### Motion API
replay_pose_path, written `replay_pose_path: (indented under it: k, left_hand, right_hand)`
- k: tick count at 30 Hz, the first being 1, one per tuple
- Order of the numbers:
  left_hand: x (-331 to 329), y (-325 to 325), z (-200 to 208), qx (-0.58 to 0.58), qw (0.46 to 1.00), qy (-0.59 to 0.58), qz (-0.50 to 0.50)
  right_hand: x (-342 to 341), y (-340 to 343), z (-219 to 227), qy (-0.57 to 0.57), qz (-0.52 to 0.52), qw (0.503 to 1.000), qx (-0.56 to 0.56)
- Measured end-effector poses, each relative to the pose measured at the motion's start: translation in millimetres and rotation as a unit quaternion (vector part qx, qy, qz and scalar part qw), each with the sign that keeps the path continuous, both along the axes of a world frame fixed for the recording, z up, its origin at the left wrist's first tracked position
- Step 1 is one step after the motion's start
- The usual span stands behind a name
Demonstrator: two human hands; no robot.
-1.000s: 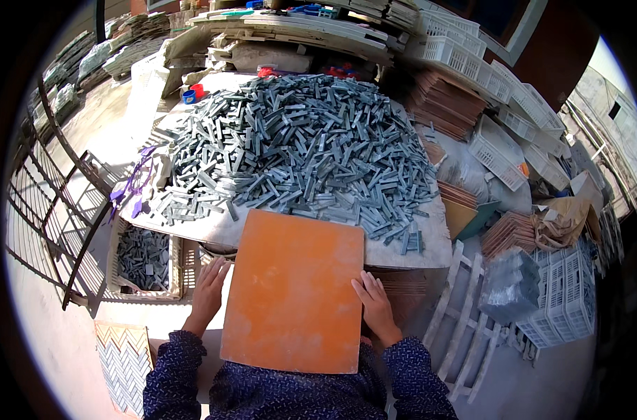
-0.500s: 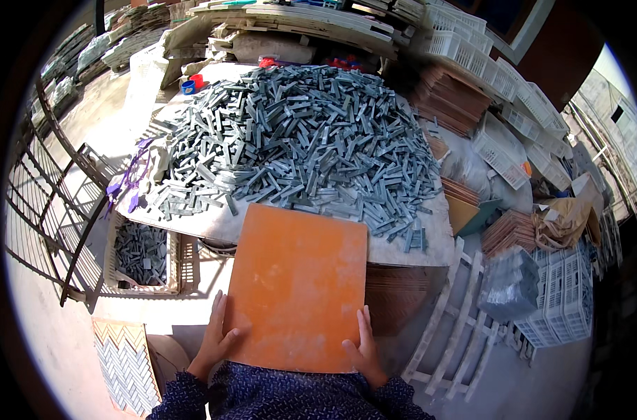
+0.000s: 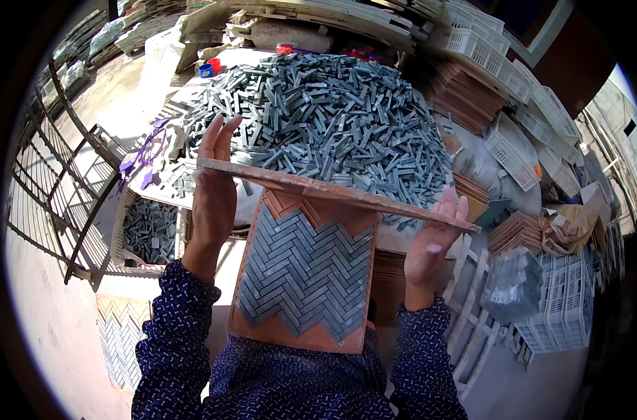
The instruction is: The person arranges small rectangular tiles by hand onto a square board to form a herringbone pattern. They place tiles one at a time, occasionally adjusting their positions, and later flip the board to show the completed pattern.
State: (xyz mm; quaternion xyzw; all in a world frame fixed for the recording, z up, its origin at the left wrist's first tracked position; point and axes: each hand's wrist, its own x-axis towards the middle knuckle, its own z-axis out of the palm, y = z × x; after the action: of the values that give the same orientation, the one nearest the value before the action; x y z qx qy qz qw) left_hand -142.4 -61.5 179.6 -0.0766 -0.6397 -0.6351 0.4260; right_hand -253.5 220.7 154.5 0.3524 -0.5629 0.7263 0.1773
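Observation:
A flat orange board point(image 3: 332, 191) is raised and tilted, so that I see mostly its long edge. My left hand point(image 3: 215, 199) holds its left end, and my right hand point(image 3: 430, 245) holds the right end, with fingers stretched along it. Below the board, close to my body, lies a reddish-brown tray point(image 3: 325, 341) with a zigzag rim pattern. Grey strip tiles point(image 3: 301, 269) fill it in a herringbone layout. Part of the tray's far end is hidden by the board. Beyond it, a large heap of loose grey strip tiles point(image 3: 325, 126) covers the table.
A crate point(image 3: 122, 231) of loose tile pieces stands at left, near a metal railing point(image 3: 77, 189). Another herringbone panel point(image 3: 119, 336) lies on the floor. To the right are a white slatted rack point(image 3: 462, 329), plastic crates point(image 3: 560, 301) and stacked brown trays point(image 3: 465, 94).
Both hands have lifted the orange board off the tray and tipped it up, away from my body. The herringbone tiles underneath now show. The view has shifted slightly.

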Motion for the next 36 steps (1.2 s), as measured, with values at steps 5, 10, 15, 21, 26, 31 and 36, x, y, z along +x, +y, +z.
replay_pose_path:
  k: [5, 10, 15, 21, 26, 31, 36]
  left_hand:
    - [-95, -33, -85, -0.068, 0.984, -0.163, 0.034]
    - [-123, -40, -141, 0.078, 0.965, -0.249, -0.03]
    - [-161, -64, -133, 0.214, 0.939, -0.233, -0.136]
    - [-160, -54, -119, -0.044, 0.948, -0.315, -0.023]
    - [-61, -48, -123, -0.334, 0.881, -0.332, 0.035]
    - [41, -37, -125, -0.348, 0.831, -0.434, 0.008]
    - [107, -10, -131, -0.306, 0.841, -0.444, 0.048]
  right_hand:
    - [-97, -31, -82, -0.101, -0.13, 0.961, 0.221]
    - [-120, -36, -144, -0.164, -0.132, 0.938, 0.276]
    - [-168, -42, -145, -0.173, -0.116, 0.922, 0.325]
    - [-173, -38, -118, -0.11, -0.222, 0.831, 0.498]
    - [-99, -19, -112, -0.025, -0.141, 0.873, 0.465]
    - [-5, 30, -112, -0.046, -0.06, 0.871, 0.486]
    - [44, 38, -101, 0.01, -0.045, 0.827, 0.56]
